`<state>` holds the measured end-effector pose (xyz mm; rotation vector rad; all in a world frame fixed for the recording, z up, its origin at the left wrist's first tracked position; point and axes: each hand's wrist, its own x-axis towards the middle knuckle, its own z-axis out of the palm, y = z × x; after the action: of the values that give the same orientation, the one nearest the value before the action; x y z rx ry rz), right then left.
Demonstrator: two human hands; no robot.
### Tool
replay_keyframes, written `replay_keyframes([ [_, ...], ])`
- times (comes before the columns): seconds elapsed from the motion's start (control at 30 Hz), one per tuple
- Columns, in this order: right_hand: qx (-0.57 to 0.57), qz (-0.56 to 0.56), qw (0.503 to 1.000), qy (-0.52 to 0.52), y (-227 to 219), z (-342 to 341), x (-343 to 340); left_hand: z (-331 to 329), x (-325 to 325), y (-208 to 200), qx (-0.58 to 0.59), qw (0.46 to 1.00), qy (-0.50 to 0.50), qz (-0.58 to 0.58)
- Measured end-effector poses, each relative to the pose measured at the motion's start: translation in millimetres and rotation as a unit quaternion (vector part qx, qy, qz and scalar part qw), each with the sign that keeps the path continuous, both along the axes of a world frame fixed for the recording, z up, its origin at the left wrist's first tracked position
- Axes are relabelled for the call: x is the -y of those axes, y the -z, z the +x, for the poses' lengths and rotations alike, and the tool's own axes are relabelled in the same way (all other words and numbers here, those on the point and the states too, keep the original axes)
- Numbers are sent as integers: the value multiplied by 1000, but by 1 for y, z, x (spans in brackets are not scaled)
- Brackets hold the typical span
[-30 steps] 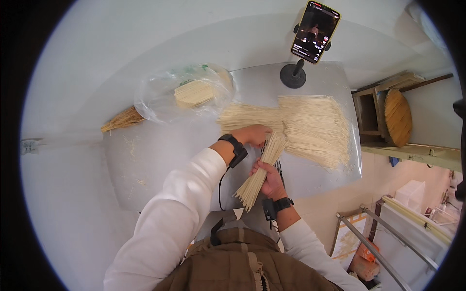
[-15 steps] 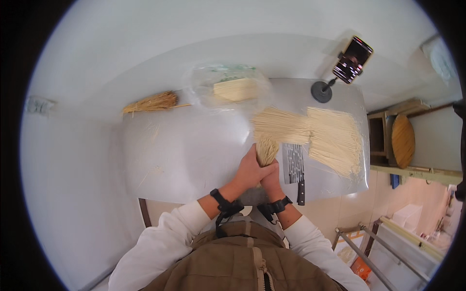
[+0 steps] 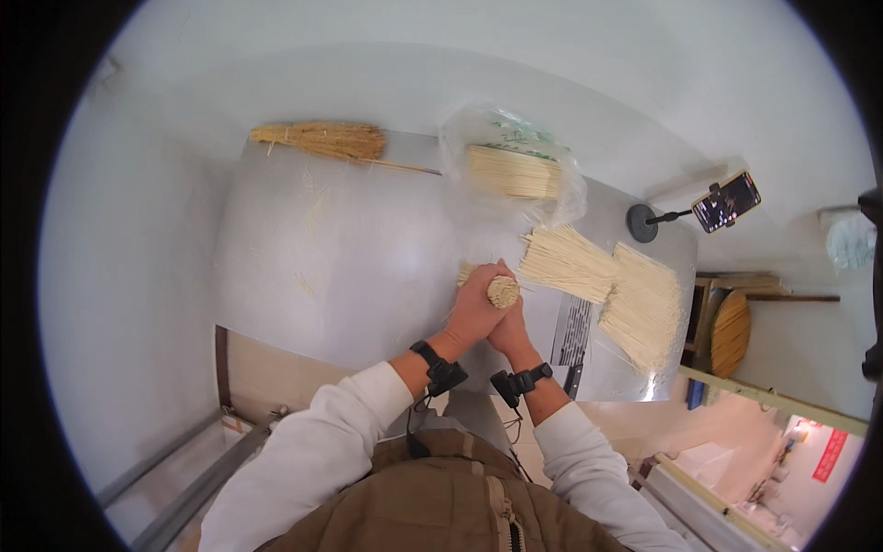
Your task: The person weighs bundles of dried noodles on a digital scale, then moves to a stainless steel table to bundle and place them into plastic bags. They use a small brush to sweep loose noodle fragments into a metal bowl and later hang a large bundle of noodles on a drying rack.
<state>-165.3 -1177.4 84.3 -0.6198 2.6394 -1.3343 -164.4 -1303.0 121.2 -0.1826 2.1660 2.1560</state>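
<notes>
Both my hands are closed around a bundle of dried noodles above the near middle of the metal table. One round end of the bundle faces up at me; its other end shows beyond my fingers. My left hand wraps it from the left. Pressed against it on the right is my right hand, its fingers partly hidden. To the right lie two flat piles of loose noodles, a fanned pile and a larger pile. A cleaver rests beside them, handle toward me.
At the back of the table sits a clear plastic bag with more noodles. A straw brush lies at the back left. A phone on a round-based stand is at the back right. Walls border the table.
The bundle has tilted in my hands: its end pointed away before and now faces up at me. The whole view has turned, shifting the table's things in the picture.
</notes>
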Motion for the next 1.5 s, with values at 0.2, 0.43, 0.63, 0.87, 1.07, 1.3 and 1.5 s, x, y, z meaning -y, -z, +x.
replay_keyframes([
  [0.2, 280, -140, 946, 87, -21, 21, -60, 13, 18, -28, -284, 914, 235, -170],
  [0.43, 685, -379, 622, 0, -49, -8, -28, 32, 50, -35, -543, 642, 426, -334],
  [0.63, 661, -266, 701, -34, -39, -36, 29, 29, 75, -38, -510, 624, 451, -382],
  [0.87, 379, -384, 838, 80, -83, -75, 26, -6, 161, -79, -128, 811, 366, -438],
  [1.07, 223, -149, 963, 24, -80, -53, 37, -58, 110, -70, 72, 956, 241, 154],
  [1.3, 207, -138, 969, 4, -29, -16, 29, -36, 92, -29, -52, 945, 317, -62],
  [1.5, 108, -126, 984, -69, -11, -26, 16, -28, 99, 6, -110, 932, 320, -131],
])
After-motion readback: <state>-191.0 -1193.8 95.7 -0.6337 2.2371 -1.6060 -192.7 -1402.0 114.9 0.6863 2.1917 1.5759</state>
